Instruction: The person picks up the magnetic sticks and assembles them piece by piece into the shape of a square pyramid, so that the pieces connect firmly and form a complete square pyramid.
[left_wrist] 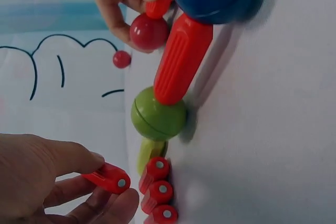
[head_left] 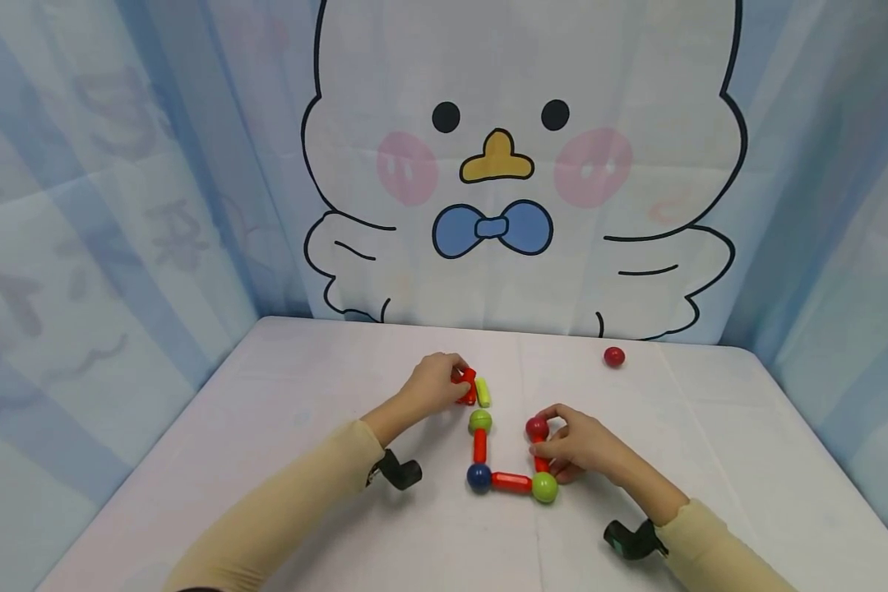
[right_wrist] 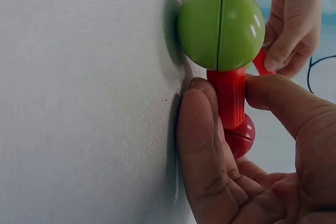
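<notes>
Between thumb and fingers, my left hand [head_left: 431,383] pinches a red magnetic rod [left_wrist: 111,178] with a silver dot on its end. Just beside that hand lie several more red rods [left_wrist: 158,190] in a row and a yellow-green rod [head_left: 483,392]. My right hand [head_left: 583,448] grips another red rod [right_wrist: 228,98], which joins a dark red ball [head_left: 537,427] to a green ball [head_left: 544,487]. From that green ball a red rod [head_left: 511,483] runs to a blue ball [head_left: 479,478]. A further red rod [head_left: 480,446] links the blue ball with a second green ball [head_left: 480,421].
A lone dark red ball [head_left: 614,357] sits near the back edge of the white-covered table [head_left: 710,444]. Curtains [head_left: 118,205] surround the table on the left, right and back, with a cartoon figure printed on the back one.
</notes>
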`<state>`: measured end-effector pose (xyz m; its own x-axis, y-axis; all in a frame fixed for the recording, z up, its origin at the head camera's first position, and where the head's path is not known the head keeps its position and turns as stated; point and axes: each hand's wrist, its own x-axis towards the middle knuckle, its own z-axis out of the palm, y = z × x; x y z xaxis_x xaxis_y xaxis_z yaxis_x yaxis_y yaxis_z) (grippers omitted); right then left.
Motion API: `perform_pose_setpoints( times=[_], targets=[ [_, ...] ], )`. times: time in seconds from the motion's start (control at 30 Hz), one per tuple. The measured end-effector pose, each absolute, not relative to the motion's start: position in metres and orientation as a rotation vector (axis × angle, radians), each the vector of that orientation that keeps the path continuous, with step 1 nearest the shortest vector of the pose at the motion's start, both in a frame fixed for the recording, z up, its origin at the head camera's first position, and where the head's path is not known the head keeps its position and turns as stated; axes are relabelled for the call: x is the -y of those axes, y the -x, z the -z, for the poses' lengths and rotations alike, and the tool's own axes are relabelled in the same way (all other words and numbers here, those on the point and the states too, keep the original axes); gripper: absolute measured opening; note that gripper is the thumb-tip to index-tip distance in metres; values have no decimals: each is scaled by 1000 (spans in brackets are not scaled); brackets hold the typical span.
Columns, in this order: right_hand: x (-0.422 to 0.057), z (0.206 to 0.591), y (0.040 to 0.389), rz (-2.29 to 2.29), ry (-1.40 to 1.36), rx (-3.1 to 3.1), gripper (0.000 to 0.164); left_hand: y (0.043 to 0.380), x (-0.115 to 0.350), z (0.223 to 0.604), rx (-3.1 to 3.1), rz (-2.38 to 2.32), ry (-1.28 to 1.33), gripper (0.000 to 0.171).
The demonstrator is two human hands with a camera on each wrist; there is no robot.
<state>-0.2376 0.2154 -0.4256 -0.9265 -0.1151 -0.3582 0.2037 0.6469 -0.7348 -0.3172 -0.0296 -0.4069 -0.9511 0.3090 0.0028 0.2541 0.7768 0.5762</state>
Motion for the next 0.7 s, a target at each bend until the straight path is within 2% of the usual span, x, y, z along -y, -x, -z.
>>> perform_pose_setpoints(
  times=[0.27, 0.53, 0.7],
  targets=[
    [-217, 426, 238, 1198, -70, -2475, 63, 305, 12, 401, -2783, -1000, -569, 30],
    [-218, 427, 239, 1218, -71, -2462, 63, 295, -1, 405, -2743, -959, -652, 21],
    [-218, 426, 237, 1226, -55, -2455, 61, 290, -4, 408, -2751, -880, -679, 21]
  ],
)
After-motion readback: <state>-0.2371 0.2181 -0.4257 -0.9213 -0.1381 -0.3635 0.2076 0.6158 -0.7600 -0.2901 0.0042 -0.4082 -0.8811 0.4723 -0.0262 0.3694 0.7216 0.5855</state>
